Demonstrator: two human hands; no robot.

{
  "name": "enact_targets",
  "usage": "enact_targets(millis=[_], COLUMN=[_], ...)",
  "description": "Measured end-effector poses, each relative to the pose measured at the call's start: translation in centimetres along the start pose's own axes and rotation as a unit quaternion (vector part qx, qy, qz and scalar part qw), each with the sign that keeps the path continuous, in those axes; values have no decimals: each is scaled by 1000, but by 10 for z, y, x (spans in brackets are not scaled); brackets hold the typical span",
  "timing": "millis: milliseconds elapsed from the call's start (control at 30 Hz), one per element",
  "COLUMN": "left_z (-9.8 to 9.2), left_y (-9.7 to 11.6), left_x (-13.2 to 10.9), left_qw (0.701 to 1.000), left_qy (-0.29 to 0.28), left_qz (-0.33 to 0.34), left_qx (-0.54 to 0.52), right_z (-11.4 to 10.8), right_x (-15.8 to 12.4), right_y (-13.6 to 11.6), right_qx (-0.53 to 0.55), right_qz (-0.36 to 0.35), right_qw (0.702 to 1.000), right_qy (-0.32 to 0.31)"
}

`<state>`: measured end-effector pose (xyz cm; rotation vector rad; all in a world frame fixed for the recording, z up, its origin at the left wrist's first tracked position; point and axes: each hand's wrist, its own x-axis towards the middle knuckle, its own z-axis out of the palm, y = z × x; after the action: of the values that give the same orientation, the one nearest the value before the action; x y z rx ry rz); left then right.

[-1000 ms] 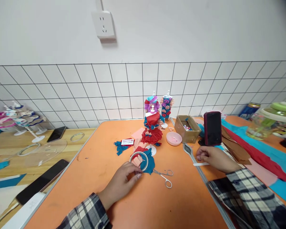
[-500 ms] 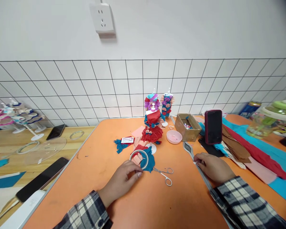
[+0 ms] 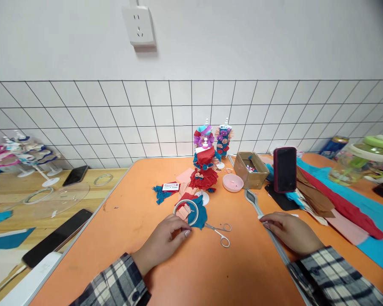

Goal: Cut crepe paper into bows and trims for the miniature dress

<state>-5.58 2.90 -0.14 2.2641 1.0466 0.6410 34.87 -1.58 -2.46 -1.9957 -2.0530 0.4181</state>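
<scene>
My left hand point(image 3: 164, 238) lies on the orange table, loosely curled, thumb and forefinger apart at the lower rim of a tape roll point(image 3: 176, 208). No object shows in its fingers. Teal fabric point(image 3: 201, 214) and pink pieces lie under and inside the roll. Small scissors point(image 3: 221, 231) lie just right of that hand. My right hand point(image 3: 293, 231) rests over the table's grey seam, fingers stretched forward. Its fingertips are by a small white bit at the near end of a grey loop-shaped tool point(image 3: 251, 197). Behind the roll stands a miniature dress form point(image 3: 205, 168) in red ruffles and teal.
Two more dress forms point(image 3: 223, 140) stand behind. A pink dish point(image 3: 232, 182) and cardboard box point(image 3: 250, 172) are right of them, then an upright phone point(image 3: 284, 170) and fabric strips point(image 3: 341, 204). At left, a phone point(image 3: 57, 238) lies on the wooden table point(image 3: 92, 195).
My right hand has shifted slightly right and its fingers have flattened; a white sliver now shows behind it. My left hand and the tabletop things have stayed put.
</scene>
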Motion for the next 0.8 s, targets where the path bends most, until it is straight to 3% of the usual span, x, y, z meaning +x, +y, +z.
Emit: enact_targets(millis=[100, 267, 467, 700, 800], left_z=[1, 1, 3, 2, 3], left_y=[-1, -1, -4, -2, -2], left_x=[-1, -2, -1, -1, -1], left_qw=[1000, 1000, 1000, 1000, 1000], left_qy=[-6, -13, -19, -23, -25], left_qz=[-1, -2, -1, -2, -4], left_qx=[3, 3, 3, 8, 11], right_z=[3, 4, 8, 10, 10], right_x=[-1, 2, 4, 5, 5], right_y=[3, 2, -5, -11, -17], right_qx=[36, 92, 190, 115, 86], right_qz=[44, 20, 91, 58, 83], right_qw=[998, 995, 977, 991, 992], right_qy=[4, 40, 33, 28, 45])
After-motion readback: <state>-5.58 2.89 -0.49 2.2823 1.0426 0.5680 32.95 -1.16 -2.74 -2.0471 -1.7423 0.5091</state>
